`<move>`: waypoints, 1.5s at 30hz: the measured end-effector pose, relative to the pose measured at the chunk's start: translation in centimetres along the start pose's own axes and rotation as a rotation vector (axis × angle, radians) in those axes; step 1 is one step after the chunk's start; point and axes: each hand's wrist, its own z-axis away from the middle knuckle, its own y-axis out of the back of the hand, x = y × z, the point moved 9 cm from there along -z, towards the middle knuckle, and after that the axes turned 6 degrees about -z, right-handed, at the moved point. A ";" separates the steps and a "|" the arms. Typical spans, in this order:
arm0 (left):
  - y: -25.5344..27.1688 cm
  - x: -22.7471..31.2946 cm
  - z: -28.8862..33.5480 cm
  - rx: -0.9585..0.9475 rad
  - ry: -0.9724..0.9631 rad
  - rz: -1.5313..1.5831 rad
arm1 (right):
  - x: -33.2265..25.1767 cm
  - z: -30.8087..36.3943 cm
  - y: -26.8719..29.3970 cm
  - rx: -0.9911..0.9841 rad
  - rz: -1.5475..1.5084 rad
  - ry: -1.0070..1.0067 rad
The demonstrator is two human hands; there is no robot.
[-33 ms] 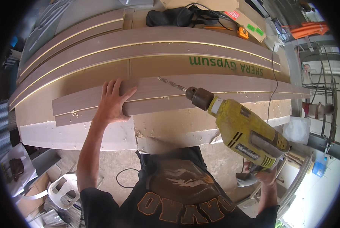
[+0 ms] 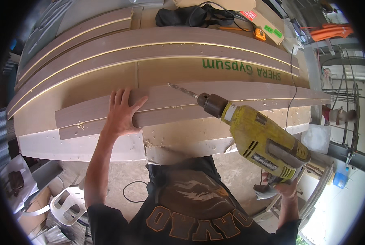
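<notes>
The left hand point(image 2: 123, 113) lies flat over a long, narrow, grey-brown board point(image 2: 170, 93) with a pale lengthwise line, left of the frame's centre; its fingers extend toward the upper edge, thumb spread to the right. This placement appears intended to steady the board by downward pressure without gripping it. The right hand point(image 2: 284, 189), at lower right, is closed around the handle of a scuffed yellow-green power drill point(image 2: 266, 141); its fingers are partly hidden, so trigger position cannot be told. The drill is inclined so that its dark cylindrical chuck point(image 2: 213, 104) and silver spiral bit point(image 2: 184, 90) point to upper left, clear of the left hand. The bit overlaps the board in view; contact cannot be confirmed. The board rests across a bench covered with brown cardboard point(image 2: 109, 83), which likely protects its surface. Similar grey-brown boards point(image 2: 149, 37) lie behind, across the upper left and centre, presumably to leave the near edge free. Pale curled shavings point(image 2: 80, 125) lie on the board's left end.
</notes>
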 end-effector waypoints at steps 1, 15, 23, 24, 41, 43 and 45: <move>-0.2 0.3 0.4 0.010 0.013 0.011 | -0.2 0.1 -0.2 0.001 0.031 -0.001; 2.2 22.0 4.2 -0.717 -0.031 2.535 | -5.6 8.4 -5.5 0.048 1.255 -0.186; 6.0 23.4 5.0 -0.938 -0.107 2.881 | -7.1 9.3 -9.8 0.275 1.065 -0.206; 6.0 23.4 4.8 -0.944 -0.106 2.901 | -7.2 8.8 -10.6 0.283 1.070 -0.202; 4.0 21.2 4.3 -0.934 -0.105 2.917 | -8.5 4.0 -16.2 0.255 1.141 -0.199; 3.9 21.3 4.3 -0.940 -0.099 2.920 | -8.5 3.5 -16.7 0.243 1.145 -0.185; 3.8 21.2 4.2 -0.950 -0.087 2.911 | -8.4 2.8 -17.0 0.226 1.150 -0.160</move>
